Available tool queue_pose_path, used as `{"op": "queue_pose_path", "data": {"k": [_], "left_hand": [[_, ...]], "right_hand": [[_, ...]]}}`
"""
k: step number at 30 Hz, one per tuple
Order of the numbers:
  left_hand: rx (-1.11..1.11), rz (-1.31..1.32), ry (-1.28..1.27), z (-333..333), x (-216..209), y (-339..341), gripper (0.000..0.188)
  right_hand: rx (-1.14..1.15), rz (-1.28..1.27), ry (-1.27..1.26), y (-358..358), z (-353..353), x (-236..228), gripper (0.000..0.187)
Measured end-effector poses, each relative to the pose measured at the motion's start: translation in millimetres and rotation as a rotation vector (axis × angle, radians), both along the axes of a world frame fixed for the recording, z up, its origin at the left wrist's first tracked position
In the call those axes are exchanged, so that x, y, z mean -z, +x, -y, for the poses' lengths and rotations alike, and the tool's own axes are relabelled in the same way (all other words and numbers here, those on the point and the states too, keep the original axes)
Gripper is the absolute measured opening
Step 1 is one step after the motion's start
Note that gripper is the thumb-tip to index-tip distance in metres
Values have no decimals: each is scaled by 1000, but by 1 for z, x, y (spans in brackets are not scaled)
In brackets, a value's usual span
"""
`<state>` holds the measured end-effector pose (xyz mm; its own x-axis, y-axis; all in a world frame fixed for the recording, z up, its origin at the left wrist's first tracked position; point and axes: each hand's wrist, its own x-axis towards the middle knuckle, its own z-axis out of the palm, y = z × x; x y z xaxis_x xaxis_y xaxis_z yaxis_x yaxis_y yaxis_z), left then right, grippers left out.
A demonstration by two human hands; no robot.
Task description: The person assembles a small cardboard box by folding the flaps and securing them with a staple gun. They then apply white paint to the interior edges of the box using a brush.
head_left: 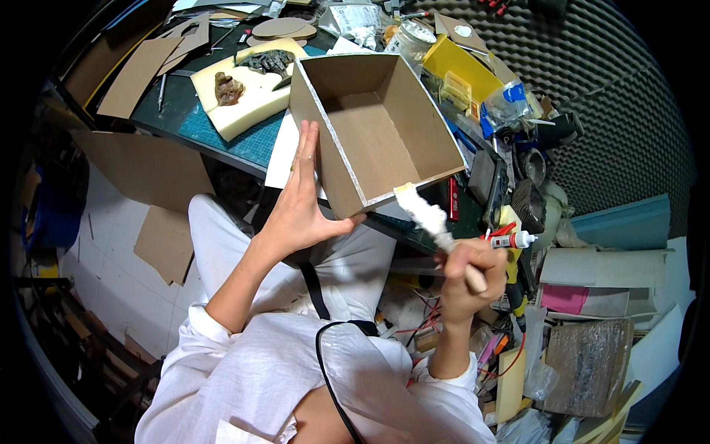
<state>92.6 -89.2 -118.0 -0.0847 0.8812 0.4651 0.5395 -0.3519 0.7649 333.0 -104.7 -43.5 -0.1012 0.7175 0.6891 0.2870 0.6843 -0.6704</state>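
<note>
An open brown cardboard box (366,144) rests tilted at the table's near edge, its hollow facing up. A white coating lines its left rim and part of its near rim. My left hand (299,196) grips the box's near left corner, fingers stretched along the left side and thumb against the near side. In my right fist (473,274) is the handle of a brush (427,214), caked in white. Its pale yellowish tip touches the near rim. The bottom of the box is hidden.
A cream foam block (237,111) bearing a brown lump (228,89) and a dark figure (265,62) lies on the green cutting mat (194,124). Right of the box are a red box cutter (452,198) and a white bottle (514,240). Cardboard sheets (148,170) stand at left.
</note>
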Motion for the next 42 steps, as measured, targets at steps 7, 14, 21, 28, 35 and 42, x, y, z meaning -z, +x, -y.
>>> {"op": "queue_pose_path", "data": {"k": [7,14,21,28,35,42], "left_hand": [[2,1,4,0,-3,0,129],[-2,6,3,1,-4,2,129],[1,6,23,-1,-1,2,129],[-20,-33,18,0,1,1,133],[-24,-27,16,-1,1,2,133],[5,23,-18,-1,-3,3,131]], "right_hand": [[-46,70,63,2,-1,-2,23],[228,-106,-66,31,-40,0,20],[119,-76,-47,30,-37,-2,22],[16,1,-3,26,-29,-5,20],[27,-1,7,36,-36,1,20],[216,-75,8,55,-65,2,20]]}}
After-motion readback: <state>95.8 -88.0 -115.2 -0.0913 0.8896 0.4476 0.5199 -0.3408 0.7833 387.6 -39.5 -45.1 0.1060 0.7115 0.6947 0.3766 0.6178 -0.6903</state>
